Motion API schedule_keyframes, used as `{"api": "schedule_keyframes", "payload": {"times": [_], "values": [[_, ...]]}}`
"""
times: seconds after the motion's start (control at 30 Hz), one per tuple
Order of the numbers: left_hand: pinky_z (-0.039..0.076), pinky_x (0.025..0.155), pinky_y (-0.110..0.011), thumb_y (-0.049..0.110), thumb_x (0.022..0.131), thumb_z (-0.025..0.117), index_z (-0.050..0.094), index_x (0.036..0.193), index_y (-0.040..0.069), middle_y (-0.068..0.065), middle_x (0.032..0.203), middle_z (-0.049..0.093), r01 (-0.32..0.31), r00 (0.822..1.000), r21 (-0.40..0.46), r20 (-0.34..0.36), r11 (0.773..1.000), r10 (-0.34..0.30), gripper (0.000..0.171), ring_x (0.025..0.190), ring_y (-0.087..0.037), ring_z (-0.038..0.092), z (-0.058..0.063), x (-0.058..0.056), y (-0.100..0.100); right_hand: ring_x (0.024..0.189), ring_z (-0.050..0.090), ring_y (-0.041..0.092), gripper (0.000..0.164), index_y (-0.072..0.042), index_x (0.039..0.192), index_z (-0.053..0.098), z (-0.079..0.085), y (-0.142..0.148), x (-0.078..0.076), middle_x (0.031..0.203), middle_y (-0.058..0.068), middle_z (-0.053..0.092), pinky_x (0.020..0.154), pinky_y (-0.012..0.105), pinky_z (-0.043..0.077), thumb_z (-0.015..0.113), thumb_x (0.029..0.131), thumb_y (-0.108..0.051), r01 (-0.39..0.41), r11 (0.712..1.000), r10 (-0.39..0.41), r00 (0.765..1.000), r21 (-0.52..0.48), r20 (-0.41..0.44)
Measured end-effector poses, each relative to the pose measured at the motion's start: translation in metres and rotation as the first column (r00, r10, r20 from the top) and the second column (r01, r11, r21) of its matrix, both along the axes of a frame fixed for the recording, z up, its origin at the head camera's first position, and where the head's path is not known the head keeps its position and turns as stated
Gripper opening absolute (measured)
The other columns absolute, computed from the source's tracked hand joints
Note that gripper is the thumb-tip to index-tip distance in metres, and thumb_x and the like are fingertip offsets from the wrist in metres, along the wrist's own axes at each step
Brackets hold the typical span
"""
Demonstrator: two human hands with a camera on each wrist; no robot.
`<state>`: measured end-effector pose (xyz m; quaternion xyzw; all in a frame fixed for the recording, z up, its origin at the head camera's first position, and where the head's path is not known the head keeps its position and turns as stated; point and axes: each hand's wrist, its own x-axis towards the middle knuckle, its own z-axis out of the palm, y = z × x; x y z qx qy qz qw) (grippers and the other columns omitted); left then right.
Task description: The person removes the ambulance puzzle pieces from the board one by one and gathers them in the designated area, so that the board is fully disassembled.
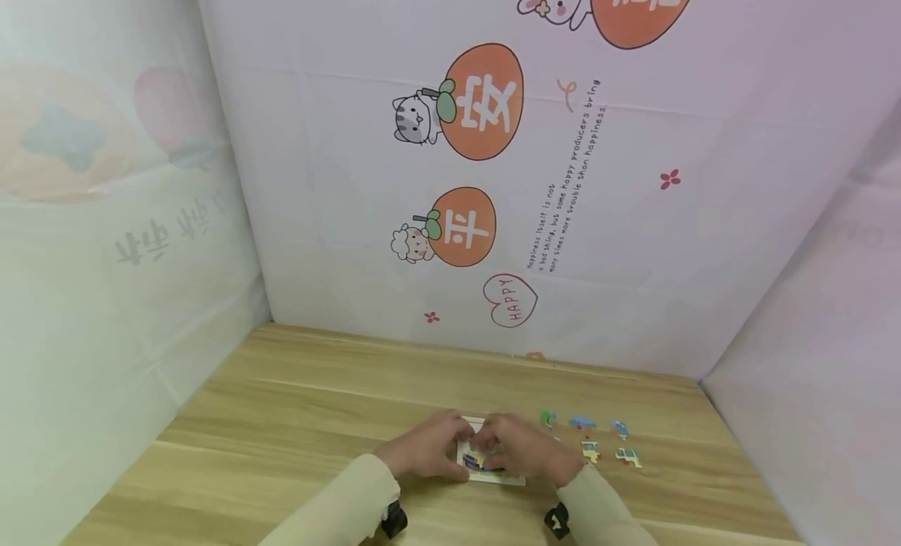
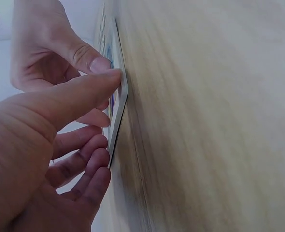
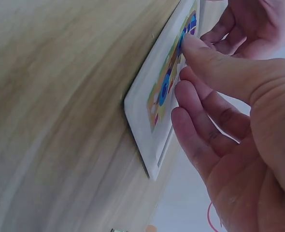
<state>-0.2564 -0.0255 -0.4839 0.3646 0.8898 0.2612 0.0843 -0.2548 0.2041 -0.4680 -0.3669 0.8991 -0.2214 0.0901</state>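
A white-rimmed puzzle tray [image 1: 503, 479] with a colourful picture lies on the table between both hands. My left hand [image 1: 432, 447] holds its left side, the thumb at the near edge and the other fingers bent toward the far part. From the right, my right hand [image 1: 526, 447] reaches over the picture. Its thumb [image 3: 215, 65] touches the coloured surface [image 3: 164, 92] beside blue shapes, with the other fingertips close to the tray's far side. The fingers hide part of the picture, and I cannot tell whether a piece is between them.
Several loose puzzle pieces lie right of the tray, among them a green one [image 1: 547, 418], blue ones [image 1: 582, 422] and a yellow one [image 1: 590, 452]. White printed cloth [image 1: 366, 217] walls in the wooden table [image 1: 317, 397] at the back and both sides.
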Motion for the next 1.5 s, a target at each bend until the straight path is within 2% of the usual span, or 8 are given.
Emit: {"api": "schedule_keyframes", "payload": {"times": [0.27,0.47,0.6,0.73,0.83,0.93,1.2,1.5], "values": [[0.051,0.099,-0.026,0.031,0.083,0.091,0.067,0.130,0.009,0.002,0.120,0.063,-0.005,1.000,0.007,0.025,1.000,0.005,0.057,0.111,-0.009,0.056,-0.003,-0.003,0.002,0.099,0.066,0.007,0.027,-0.016,0.114,0.079,0.000,0.000,0.001,0.110,-0.005,0.072,0.087,0.025,0.059,0.083,0.088,-0.008,0.009,1.000,-0.009,1.000,0.008,0.015],[0.050,0.100,-0.027,0.029,0.083,0.092,0.067,0.131,0.010,0.003,0.120,0.063,-0.010,0.999,0.022,0.049,1.000,0.009,0.057,0.111,-0.009,0.056,0.000,-0.002,0.002,0.100,0.068,0.008,0.026,-0.014,0.110,0.077,0.003,-0.005,0.001,0.111,-0.004,0.074,0.088,0.027,0.061,0.085,0.087,-0.004,0.018,1.000,-0.018,1.000,-0.010,0.003],[0.051,0.102,-0.028,0.032,0.083,0.091,0.067,0.131,0.013,0.005,0.121,0.063,-0.007,0.999,0.018,0.047,1.000,0.006,0.056,0.112,-0.009,0.056,-0.004,-0.005,0.002,0.094,0.068,0.003,0.017,-0.012,0.108,0.078,0.003,-0.006,-0.002,0.107,-0.003,0.076,0.083,0.022,0.060,0.080,0.092,-0.006,0.028,0.998,-0.025,0.998,-0.051,0.058],[0.050,0.101,-0.027,0.033,0.084,0.090,0.067,0.129,0.016,0.007,0.120,0.062,-0.007,0.999,0.007,0.041,1.000,0.007,0.054,0.112,-0.007,0.054,-0.007,-0.008,0.002,0.082,0.066,0.000,0.006,-0.010,0.103,0.077,0.002,-0.008,-0.005,0.096,-0.003,0.076,0.073,0.018,0.058,0.074,0.099,-0.010,0.053,0.993,-0.038,0.990,-0.107,0.137],[0.050,0.100,-0.026,0.034,0.084,0.090,0.067,0.129,0.017,0.008,0.119,0.061,-0.011,0.999,0.001,0.049,1.000,0.011,0.053,0.111,-0.006,0.053,-0.009,-0.008,0.002,0.076,0.066,0.001,0.004,-0.010,0.100,0.075,0.001,-0.009,-0.006,0.091,-0.003,0.075,0.068,0.018,0.058,0.071,0.101,-0.010,0.069,0.988,-0.045,0.984,-0.139,0.172],[0.050,0.098,-0.026,0.034,0.084,0.091,0.067,0.128,0.016,0.008,0.118,0.061,-0.011,0.999,-0.004,0.046,1.000,0.011,0.053,0.109,-0.005,0.053,-0.009,-0.008,0.002,0.078,0.066,0.002,0.005,-0.009,0.099,0.075,0.002,-0.008,-0.007,0.092,-0.003,0.075,0.070,0.017,0.057,0.070,0.102,-0.011,0.079,0.984,-0.050,0.982,-0.157,0.181],[0.053,0.100,-0.026,0.035,0.084,0.091,0.068,0.130,0.012,0.005,0.121,0.063,-0.016,0.999,-0.021,0.032,1.000,0.017,0.056,0.110,-0.005,0.056,-0.006,-0.007,0.002,0.075,0.060,0.002,0.007,-0.013,0.097,0.070,0.008,0.010,-0.009,0.088,-0.002,0.070,0.067,0.018,0.054,0.068,0.102,-0.010,0.101,0.979,-0.075,0.986,-0.179,0.147],[0.052,0.100,-0.026,0.031,0.082,0.092,0.069,0.128,0.009,0.003,0.118,0.063,-0.012,1.000,-0.012,-0.004,1.000,0.012,0.056,0.108,-0.007,0.056,-0.003,-0.004,0.002,0.075,0.059,0.001,0.005,-0.011,0.097,0.070,0.016,0.057,0.002,0.089,0.000,0.072,0.066,0.019,0.054,0.069,0.101,-0.010,0.116,0.969,-0.101,0.992,-0.217,0.080]]}}
